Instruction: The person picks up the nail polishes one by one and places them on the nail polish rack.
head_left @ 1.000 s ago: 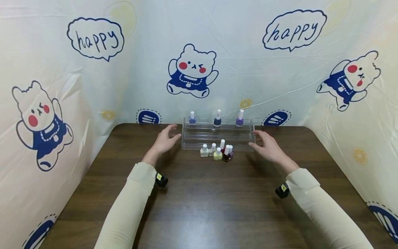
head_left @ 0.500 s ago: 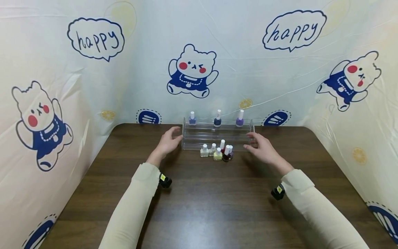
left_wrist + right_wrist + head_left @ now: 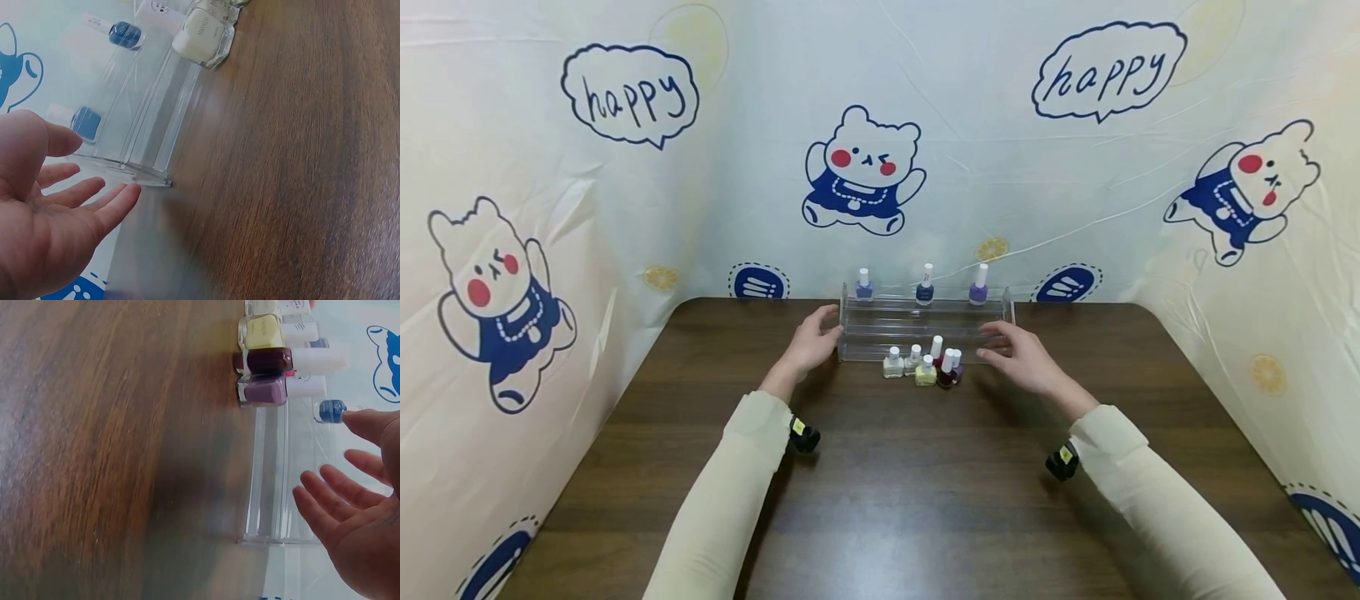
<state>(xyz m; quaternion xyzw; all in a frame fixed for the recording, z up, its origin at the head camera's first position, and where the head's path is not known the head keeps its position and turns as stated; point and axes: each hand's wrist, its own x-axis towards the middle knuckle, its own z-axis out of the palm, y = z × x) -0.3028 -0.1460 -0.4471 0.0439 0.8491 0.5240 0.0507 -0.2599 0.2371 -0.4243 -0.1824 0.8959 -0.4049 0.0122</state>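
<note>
A clear acrylic tiered rack [image 3: 895, 321] stands between the hands, which are apart: left hand [image 3: 808, 343] just beside its left end (contact unclear), right hand [image 3: 1024, 358] before its right, fingers relaxed. Six small white-capped glass bottles [image 3: 925, 377] cluster at its front.

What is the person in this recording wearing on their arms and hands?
The left hand and right hand are bare, with no glove showing. Long, pale cream sleeves, the left sleeve and right sleeve, have bunched or folded cuffs. A small black device sits at each wrist, the left device and right device, each with a yellow patch. No cables show.
</note>
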